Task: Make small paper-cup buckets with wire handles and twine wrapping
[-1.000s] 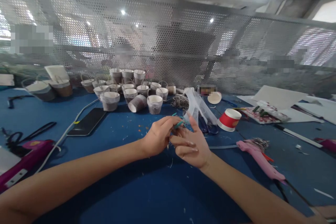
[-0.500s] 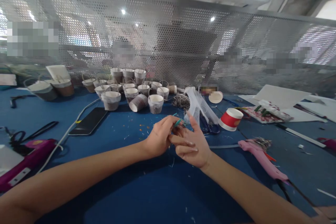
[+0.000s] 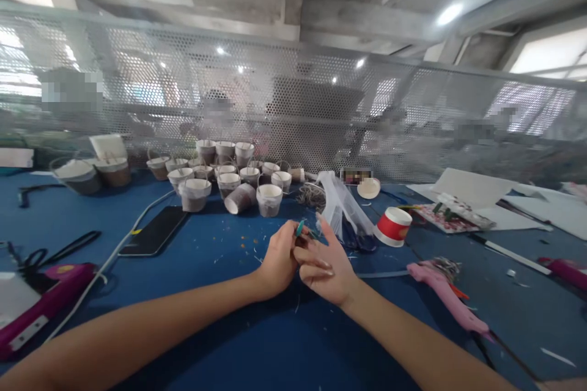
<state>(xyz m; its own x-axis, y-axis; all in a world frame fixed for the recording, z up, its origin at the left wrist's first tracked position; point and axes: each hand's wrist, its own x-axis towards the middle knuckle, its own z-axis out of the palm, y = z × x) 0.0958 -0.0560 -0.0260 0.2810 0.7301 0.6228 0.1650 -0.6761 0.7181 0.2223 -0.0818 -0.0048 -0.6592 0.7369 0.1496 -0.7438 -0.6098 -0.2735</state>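
Both my hands meet over the middle of the blue table [image 3: 275,342]. My left hand [image 3: 278,259] is closed in a pinch on a small teal piece [image 3: 299,228], thin like a wire or strip. My right hand [image 3: 326,264] touches the left one, its index finger stretched up and the other fingers curled toward the same piece. Just beyond the hands lies a clear plastic bag [image 3: 342,208] over dark scissors [image 3: 355,238]. A cluster of several small paper cup baskets [image 3: 229,177] stands behind them.
A black phone [image 3: 155,230] and a white cable [image 3: 114,250] lie at the left. A magenta glue gun [image 3: 41,302] sits front left, a pink one [image 3: 447,290] at the right. A red cup [image 3: 392,226] lies tipped. Papers [image 3: 486,192] fill the far right. A perforated metal screen [image 3: 293,110] backs the table.
The camera has tilted up, so everything sits lower in the picture. My hands have closed in on each other and the teal piece now stands more upright in my left pinch.
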